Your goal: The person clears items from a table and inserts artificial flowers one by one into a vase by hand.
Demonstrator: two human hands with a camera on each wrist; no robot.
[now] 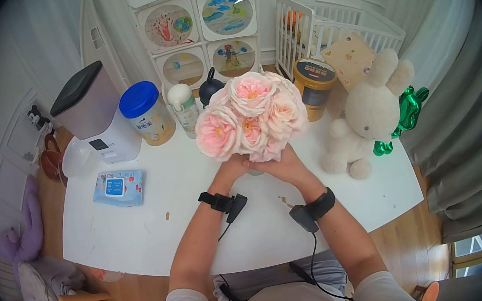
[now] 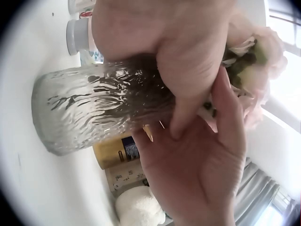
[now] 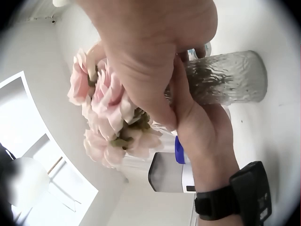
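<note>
A ribbed clear glass vase (image 2: pixel 66 110) stands on the white table, holding a bunch of pink roses (image 1: pixel 251 110). Both hands grip its upper part from either side, just under the blooms. In the head view my left hand (image 1: pixel 231 171) is on the left and my right hand (image 1: pixel 284 168) on the right. Their thumbs cross at the near side of the glass, as both wrist views show. Far fingers are hidden behind the vase, and stems look dark through the ribbed glass. The lower part of the vase (image 3: pixel 244 77) shows below the hands.
On the white table (image 1: pixel 245 234), wet wipes (image 1: pixel 118 188), a dispenser (image 1: pixel 91 108), a blue-lidded tub (image 1: pixel 148 117) and a pale bottle (image 1: pixel 184 110) lie leftward. A gold tub (image 1: pixel 314 84) and a plush rabbit (image 1: pixel 363 117) sit rightward. A dark round object (image 1: pixel 210 87) is behind the roses.
</note>
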